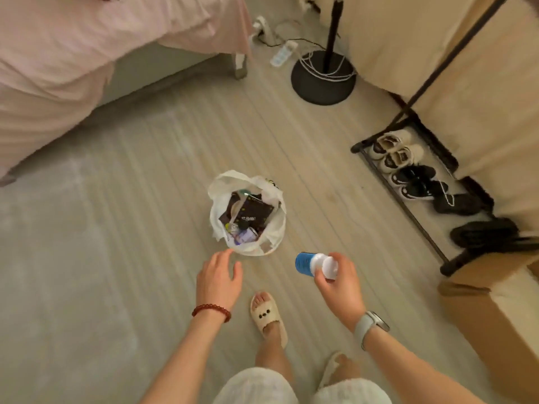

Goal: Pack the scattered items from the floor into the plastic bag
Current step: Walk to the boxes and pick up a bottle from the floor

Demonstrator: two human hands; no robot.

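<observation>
Above pale plank floor (145, 228), right hand (339, 284) grips bottle (316, 265); left hand (217, 277) spread loose.

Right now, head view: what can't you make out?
- Bottle label: blurred, partly covered by the right hand.
- Plastic bag contents: dark packet on top, the rest small and blurred.
- Cardboard box: cut off by the right edge.
- Left hand palm: faces down.

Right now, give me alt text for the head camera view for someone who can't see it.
A person's right hand holds a blue-and-white bottle near an open white plastic bag of items on the floor; the left hand reaches toward the bag, fingers open.
</observation>
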